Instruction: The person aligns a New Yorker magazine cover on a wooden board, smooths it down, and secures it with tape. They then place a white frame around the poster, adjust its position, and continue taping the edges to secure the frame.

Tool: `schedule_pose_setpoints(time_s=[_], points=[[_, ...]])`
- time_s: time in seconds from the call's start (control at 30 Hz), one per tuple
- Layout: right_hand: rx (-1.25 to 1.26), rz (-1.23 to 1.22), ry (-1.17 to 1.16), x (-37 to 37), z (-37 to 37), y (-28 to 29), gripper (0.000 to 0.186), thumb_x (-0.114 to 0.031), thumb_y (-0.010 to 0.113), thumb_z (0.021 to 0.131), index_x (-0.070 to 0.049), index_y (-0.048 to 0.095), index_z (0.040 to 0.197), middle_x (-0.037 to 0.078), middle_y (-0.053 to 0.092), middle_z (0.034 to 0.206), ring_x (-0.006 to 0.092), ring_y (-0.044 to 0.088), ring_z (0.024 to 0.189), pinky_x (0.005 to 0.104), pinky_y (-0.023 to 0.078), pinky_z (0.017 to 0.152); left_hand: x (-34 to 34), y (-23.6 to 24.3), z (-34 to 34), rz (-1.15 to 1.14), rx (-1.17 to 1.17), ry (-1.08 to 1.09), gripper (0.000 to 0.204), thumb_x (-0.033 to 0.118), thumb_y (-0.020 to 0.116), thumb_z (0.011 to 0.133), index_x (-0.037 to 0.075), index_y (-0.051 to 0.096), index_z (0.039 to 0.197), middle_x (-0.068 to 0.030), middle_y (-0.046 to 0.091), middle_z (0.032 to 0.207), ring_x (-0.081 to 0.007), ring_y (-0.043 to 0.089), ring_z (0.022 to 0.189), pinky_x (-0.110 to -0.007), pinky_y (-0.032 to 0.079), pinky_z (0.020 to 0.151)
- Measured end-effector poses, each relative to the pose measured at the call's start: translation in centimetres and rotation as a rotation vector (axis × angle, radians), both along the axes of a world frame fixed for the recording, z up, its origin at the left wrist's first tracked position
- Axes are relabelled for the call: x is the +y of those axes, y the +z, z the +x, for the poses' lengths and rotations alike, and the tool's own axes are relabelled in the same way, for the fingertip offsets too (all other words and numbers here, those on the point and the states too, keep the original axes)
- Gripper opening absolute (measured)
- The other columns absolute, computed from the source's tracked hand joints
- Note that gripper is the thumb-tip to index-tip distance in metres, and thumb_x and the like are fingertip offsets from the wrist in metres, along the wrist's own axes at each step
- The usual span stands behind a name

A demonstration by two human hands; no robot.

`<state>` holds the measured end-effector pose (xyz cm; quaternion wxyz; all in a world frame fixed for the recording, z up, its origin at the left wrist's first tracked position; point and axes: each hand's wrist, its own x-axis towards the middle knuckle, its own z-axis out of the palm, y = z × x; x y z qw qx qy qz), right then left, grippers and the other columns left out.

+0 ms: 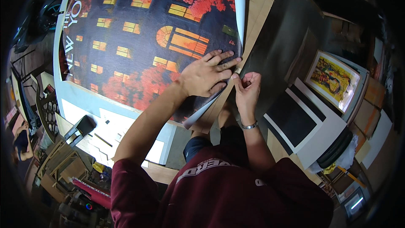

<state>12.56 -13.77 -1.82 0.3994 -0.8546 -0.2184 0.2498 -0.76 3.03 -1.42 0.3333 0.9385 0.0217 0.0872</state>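
A large poster (139,38) of a dark building with lit orange windows and red foliage lies over a brown board (259,10). Along the right side its margin curls up, showing a white underside (239,8). My left hand (206,74) rests on the poster near that edge, its fingers stretched out over the print. Beside it, at the board's edge, my right hand (248,90) is closed in a pinch, thumb against curled fingers. What sits in the pinch is too small to make out. A metal watch (249,125) circles my right wrist.
Left of me, a brightly lit white surface (114,131) carries a black device (80,128). To the right lean a black panel with white borders (293,118) and a framed yellow picture (333,78). Wooden frames (69,171) stand lower left; another person (22,141) is at far left.
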Motion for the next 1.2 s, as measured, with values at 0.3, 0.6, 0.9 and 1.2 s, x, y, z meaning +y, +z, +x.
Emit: schedule_pose_setpoints(time_s=[0.3, 0.6, 0.9, 1.2], points=[[-0.053, -0.052, 0.242, -1.8, 0.4, 0.5, 0.037, -0.020, 0.084, 0.092, -0.002, 0.052, 0.102, 0.005, 0.051, 0.083, 0.0173, 0.050, 0.070, 0.0344, 0.047, 0.067, -0.6, 0.4, -1.0, 0.050, -0.044, 0.026, 0.059, 0.033, 0.069, 0.087, 0.008, 0.054, 0.138, -0.0130, 0.045, 0.163, -0.0353, 0.039, 0.152, -0.051, 0.031, 0.125], [-0.082, 0.051, 0.368, 3.0, 16.4, 10.6, 0.034, -0.029, 0.067, 0.107, -0.009, 0.059, 0.080, -0.007, 0.052, 0.069, 0.0030, 0.045, 0.065, 0.0232, 0.038, 0.060, -2.1, 3.3, 0.1, -0.103, -0.113, 0.320, 0.050, 0.015, 0.065, 0.089, -0.001, 0.054, 0.135, -0.0206, 0.047, 0.159, -0.0368, 0.049, 0.144, -0.046, 0.038, 0.122], [-0.487, 0.302, 0.638, 31.8, 37.2, 14.3, 0.024, -0.024, 0.064, 0.106, -0.001, 0.065, 0.100, 0.013, 0.068, 0.083, 0.0233, 0.066, 0.072, 0.0364, 0.051, 0.068, 4.7, 7.7, 8.2, -0.589, -0.350, 1.324, 0.020, 0.009, 0.063, 0.100, 0.000, 0.066, 0.117, -0.0153, 0.073, 0.116, -0.0290, 0.068, 0.108, -0.041, 0.053, 0.096], [-0.726, 0.108, 0.921, 70.5, 51.8, 8.2, 0.034, -0.028, 0.059, 0.106, 0.000, 0.065, 0.125, 0.020, 0.066, 0.127, 0.0407, 0.062, 0.120, 0.0491, 0.051, 0.101, 22.6, 6.5, 26.9, -1.212, -0.582, 1.816, 0.065, 0.025, 0.067, 0.105, -0.006, 0.034, 0.151, -0.0287, 0.042, 0.156, -0.0374, 0.043, 0.148, -0.044, 0.039, 0.119]])
